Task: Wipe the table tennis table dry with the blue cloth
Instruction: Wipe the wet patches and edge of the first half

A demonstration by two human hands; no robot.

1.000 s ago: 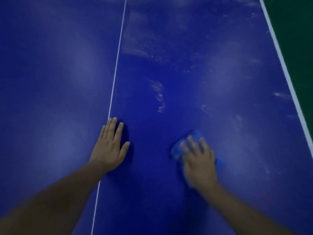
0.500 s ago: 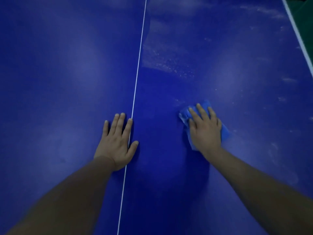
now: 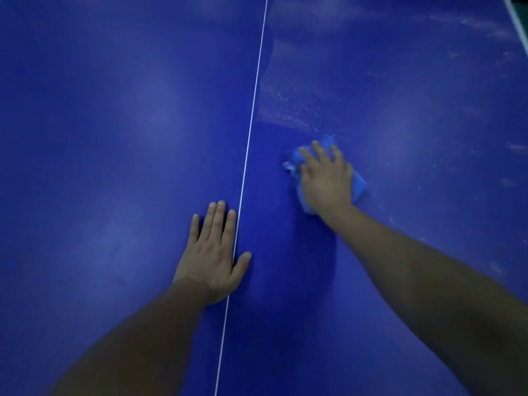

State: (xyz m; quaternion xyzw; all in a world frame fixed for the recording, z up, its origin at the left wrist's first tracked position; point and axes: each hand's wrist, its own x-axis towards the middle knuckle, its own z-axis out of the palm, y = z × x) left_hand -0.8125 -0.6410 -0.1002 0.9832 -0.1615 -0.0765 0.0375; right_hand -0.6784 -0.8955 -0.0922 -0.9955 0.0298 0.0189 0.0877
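The dark blue table tennis table fills the view, split by a thin white centre line. My right hand lies flat, fingers straight, pressing the folded blue cloth onto the right half; most of the cloth is hidden under the palm. Just beyond the cloth lies a pale wet patch with droplets. My left hand rests flat on the table at the centre line, fingers straight, thumb across the line.
The table's white right edge line shows at the top right corner, with green floor beyond it. Faint streaks and water marks are scattered over the right half. The left half looks smooth with soft light reflections.
My right hand has pushed the cloth forward, away from me, toward the wet patch. The view has shifted right to left. My left hand has stayed planted at the centre line.
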